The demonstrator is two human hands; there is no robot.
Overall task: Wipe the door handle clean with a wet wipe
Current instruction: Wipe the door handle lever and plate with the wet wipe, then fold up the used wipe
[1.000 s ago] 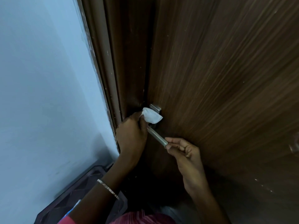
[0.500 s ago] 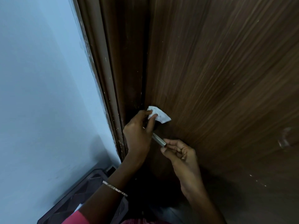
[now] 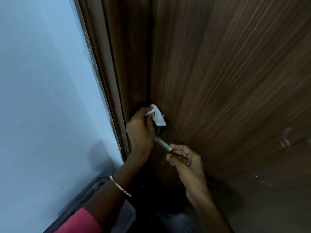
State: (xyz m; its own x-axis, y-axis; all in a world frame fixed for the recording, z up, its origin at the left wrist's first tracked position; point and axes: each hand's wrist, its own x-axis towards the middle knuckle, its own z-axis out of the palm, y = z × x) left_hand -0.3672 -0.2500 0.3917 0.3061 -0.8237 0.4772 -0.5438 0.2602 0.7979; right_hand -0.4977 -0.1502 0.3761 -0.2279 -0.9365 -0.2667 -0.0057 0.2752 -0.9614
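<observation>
A silver lever door handle [image 3: 163, 144] sticks out from the brown wooden door [image 3: 227, 81] near its left edge. My left hand [image 3: 140, 130] pinches a white wet wipe [image 3: 157, 117] and presses it over the handle's base plate, which the wipe mostly hides. My right hand [image 3: 185, 161] holds the free tip of the lever between thumb and fingers, just below and right of the left hand.
The brown door frame [image 3: 111, 73] runs down the left of the door, beside a pale blue wall [image 3: 42, 98]. A dark patterned bin or crate [image 3: 80, 204] stands on the floor at the bottom left, under my left forearm.
My left hand slid the wipe up off the lever's shaft and now holds it draped over the base plate. My right hand kept its grip on the lever's tip.
</observation>
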